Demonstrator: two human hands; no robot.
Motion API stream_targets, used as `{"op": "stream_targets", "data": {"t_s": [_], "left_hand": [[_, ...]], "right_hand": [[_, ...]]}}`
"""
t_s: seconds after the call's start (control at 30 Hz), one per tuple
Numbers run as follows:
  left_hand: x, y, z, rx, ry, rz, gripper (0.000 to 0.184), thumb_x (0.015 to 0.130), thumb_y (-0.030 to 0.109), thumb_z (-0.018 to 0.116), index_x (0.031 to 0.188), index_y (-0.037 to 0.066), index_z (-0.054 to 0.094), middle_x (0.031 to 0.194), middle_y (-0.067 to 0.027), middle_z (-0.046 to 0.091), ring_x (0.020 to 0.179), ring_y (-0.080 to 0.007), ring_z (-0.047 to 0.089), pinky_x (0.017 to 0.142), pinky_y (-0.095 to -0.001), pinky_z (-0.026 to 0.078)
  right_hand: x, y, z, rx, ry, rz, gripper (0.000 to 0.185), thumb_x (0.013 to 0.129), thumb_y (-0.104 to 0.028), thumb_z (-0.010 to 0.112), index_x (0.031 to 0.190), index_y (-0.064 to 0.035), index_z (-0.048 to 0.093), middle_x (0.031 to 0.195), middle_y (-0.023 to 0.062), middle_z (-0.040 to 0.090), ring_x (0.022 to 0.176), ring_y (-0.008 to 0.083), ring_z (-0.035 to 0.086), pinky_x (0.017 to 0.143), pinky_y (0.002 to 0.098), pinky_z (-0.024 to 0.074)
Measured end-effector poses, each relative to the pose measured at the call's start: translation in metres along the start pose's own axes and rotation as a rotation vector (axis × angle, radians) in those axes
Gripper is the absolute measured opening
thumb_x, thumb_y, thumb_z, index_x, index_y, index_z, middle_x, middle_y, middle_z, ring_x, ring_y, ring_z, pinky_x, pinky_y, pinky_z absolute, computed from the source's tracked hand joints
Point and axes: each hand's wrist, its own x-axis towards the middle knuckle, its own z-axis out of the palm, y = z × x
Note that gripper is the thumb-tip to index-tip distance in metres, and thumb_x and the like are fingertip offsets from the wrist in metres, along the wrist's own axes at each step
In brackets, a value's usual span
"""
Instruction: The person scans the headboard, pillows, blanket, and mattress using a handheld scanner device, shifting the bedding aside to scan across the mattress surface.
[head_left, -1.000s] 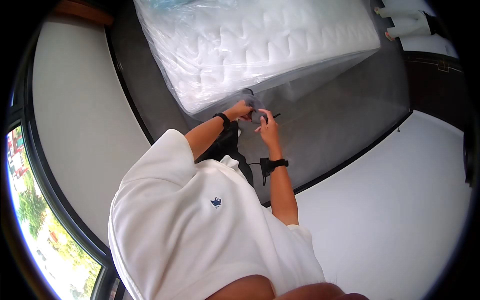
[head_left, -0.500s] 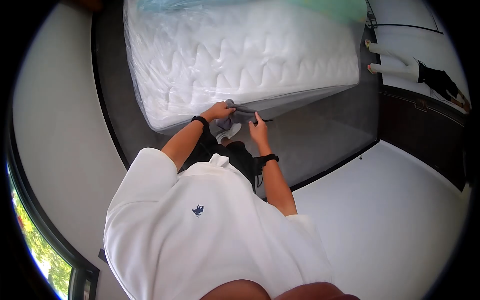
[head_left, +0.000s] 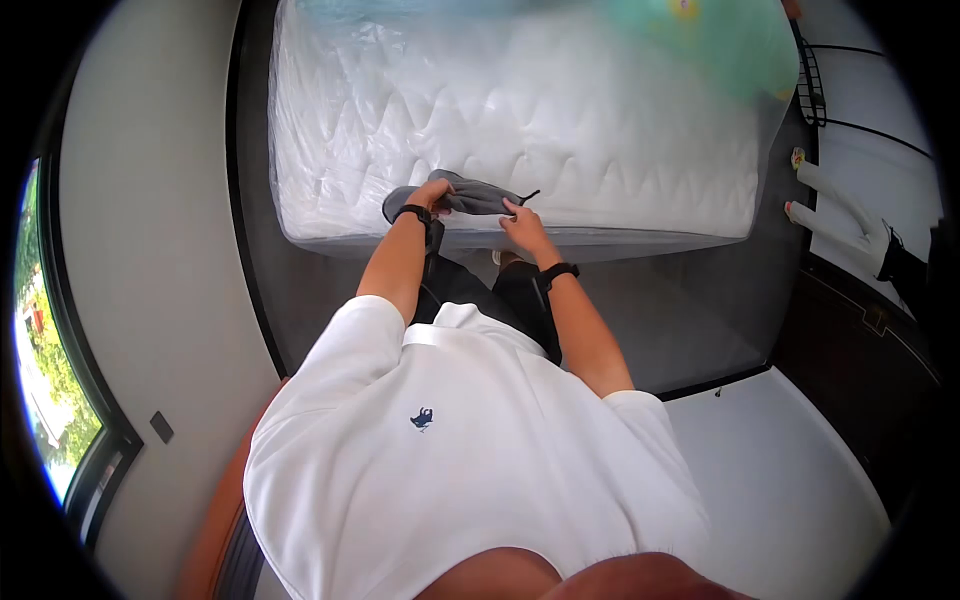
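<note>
A grey cloth item (head_left: 478, 197), with a thin dark strap or cord at its right end, is stretched between my two hands over the near edge of a white quilted mattress (head_left: 600, 130). My left hand (head_left: 430, 194) is closed on its left part, and a rounded grey flap hangs out beyond the wrist. At the right end, my right hand (head_left: 523, 224) pinches the cloth near the cord. Clear plastic film covers the mattress. Both wrists wear black bands.
A green-blue translucent sheet (head_left: 720, 40) lies over the mattress's far right part. Another person (head_left: 845, 215) in light trousers is at the right, near a black wire rack (head_left: 810, 85). A window (head_left: 60, 350) is at the left, and a dark cabinet (head_left: 850, 320) at the right.
Both hands have lifted the grey cloth from beside the mattress to over its near edge, and it is now more stretched out. The view has shifted, and the mattress looks more level.
</note>
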Motion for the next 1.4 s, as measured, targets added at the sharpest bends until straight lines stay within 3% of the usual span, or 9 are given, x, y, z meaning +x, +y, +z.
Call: {"op": "stream_targets", "data": {"t_s": [0.4,0.5,0.53,0.6,0.7,0.77,1.1,1.23,1.4], "left_hand": [[-0.070,0.075,0.198,0.139,-0.587,0.780,0.052,0.094,0.047,0.061,0.115,-0.001,0.067,0.112,-0.0113,0.068,0.101,-0.0186,0.059,0.089,-0.0343,0.045],[-0.068,0.073,0.186,0.057,-0.629,0.652,0.045,0.093,0.045,0.063,0.106,0.003,0.071,0.100,-0.0080,0.071,0.090,-0.0169,0.063,0.081,-0.0314,0.049],[-0.063,0.072,0.176,0.065,-0.609,0.656,0.044,0.093,0.045,0.063,0.102,0.003,0.071,0.096,-0.0074,0.071,0.086,-0.0175,0.065,0.077,-0.0313,0.050],[-0.073,0.069,0.147,0.170,-0.632,0.610,0.050,0.092,0.051,0.061,0.096,0.003,0.072,0.085,-0.0069,0.071,0.081,-0.0178,0.066,0.074,-0.0310,0.051],[-0.048,0.070,0.130,0.570,-0.791,0.351,0.066,0.088,0.064,0.057,0.115,0.005,0.070,0.112,-0.0091,0.071,0.109,-0.0236,0.063,0.095,-0.0366,0.048],[-0.052,0.049,0.115,0.554,-0.114,0.618,0.059,0.078,0.060,0.069,0.118,0.016,0.069,0.118,-0.0095,0.068,0.112,-0.0290,0.060,0.099,-0.0389,0.045],[-0.070,0.136,0.019,0.271,0.218,0.842,0.028,0.076,0.029,0.071,0.086,0.003,0.067,0.092,-0.0169,0.069,0.088,-0.0343,0.065,0.074,-0.0441,0.050],[-0.103,0.191,-0.042,-0.085,0.650,0.915,0.020,0.081,0.017,0.067,0.085,0.002,0.054,0.088,-0.0141,0.057,0.085,-0.0346,0.057,0.076,-0.0433,0.047],[-0.067,0.232,-0.076,-0.074,0.876,0.922,0.031,0.082,0.015,0.065,0.109,0.007,0.051,0.112,-0.0129,0.055,0.108,-0.0353,0.051,0.091,-0.0445,0.045]], "right_hand": [[0.044,0.088,-0.112,0.765,0.506,0.240,0.060,0.096,-0.048,0.051,0.143,-0.0114,0.051,0.097,0.0005,0.068,0.086,0.0159,0.064,0.070,0.0336,0.0516],[0.069,0.120,-0.131,1.585,-0.829,0.408,0.052,0.097,-0.055,0.037,0.113,-0.0133,0.063,0.108,0.0054,0.068,0.097,0.0249,0.065,0.077,0.0405,0.0545],[0.037,-0.019,-0.129,1.128,-0.164,0.618,0.055,0.096,-0.055,0.036,0.097,-0.0086,0.065,0.083,0.0094,0.068,0.064,0.0267,0.063,0.046,0.0353,0.0448],[0.042,-0.050,-0.119,0.953,-0.317,0.577,0.057,0.097,-0.059,0.040,0.097,-0.0080,0.066,0.075,0.0070,0.067,0.060,0.0242,0.062,0.040,0.0355,0.0402],[0.059,-0.041,-0.118,0.933,-0.540,0.681,0.042,0.097,-0.049,0.056,0.121,-0.0153,0.061,0.113,0.0040,0.066,0.097,0.0181,0.063,0.080,0.0344,0.0527],[0.082,-0.071,-0.097,0.670,-0.584,0.482,0.031,0.097,-0.036,0.062,0.120,-0.0155,0.060,0.113,0.0045,0.063,0.097,0.0160,0.062,0.083,0.0318,0.0516],[0.226,-0.215,-0.122,-0.002,-0.799,-0.164,0.036,0.088,-0.002,0.062,0.123,-0.0102,0.059,0.109,0.0085,0.061,0.099,0.0149,0.058,0.084,0.0285,0.0496],[0.311,-0.313,-0.225,-0.188,0.030,-0.888,0.056,0.077,0.008,0.061,0.130,-0.0101,0.057,0.124,0.0146,0.061,0.123,0.0315,0.053,0.107,0.0379,0.0380],[0.375,-0.345,-0.301,-0.263,0.527,-0.812,0.067,0.080,0.002,0.060,0.142,-0.0187,0.049,0.135,0.0197,0.052,0.124,0.0383,0.051,0.103,0.0428,0.0430]]}}
